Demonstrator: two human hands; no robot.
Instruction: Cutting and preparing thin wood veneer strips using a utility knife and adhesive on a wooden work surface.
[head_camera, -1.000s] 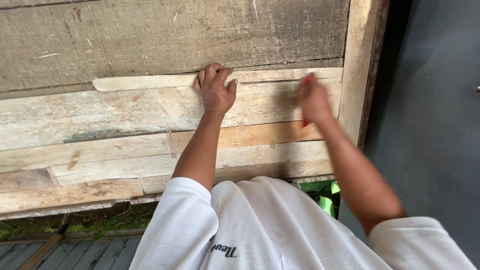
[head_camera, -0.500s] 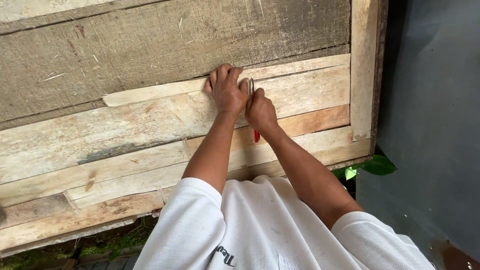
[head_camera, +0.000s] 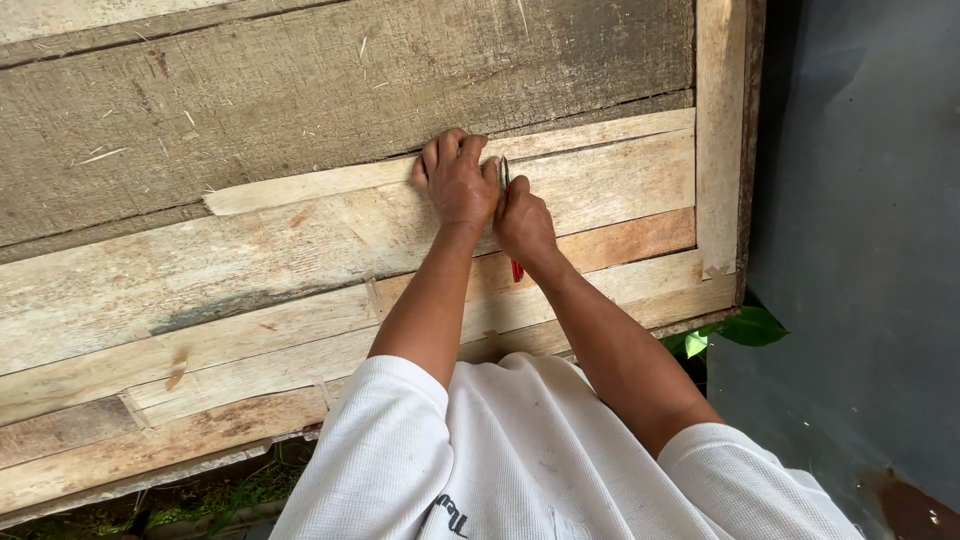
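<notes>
Red-handled tool (head_camera: 514, 255) in right hand (head_camera: 524, 225) grip, left hand (head_camera: 458, 182) on plank (head_camera: 330, 180)

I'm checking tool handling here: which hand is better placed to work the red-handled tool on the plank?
Right. The right hand already grips the red-handled tool, its metal tip against the pale plank; the left hand lies flat, pressing the plank.

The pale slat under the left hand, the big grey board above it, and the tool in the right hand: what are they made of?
Pale slat: raw, unfinished wood, splintery edge. Grey board: weathered, cracked wood, unpainted. Tool in the right hand: thin metal-looking tip, red handle end, probably plastic. Left hand presses the slat.
</notes>
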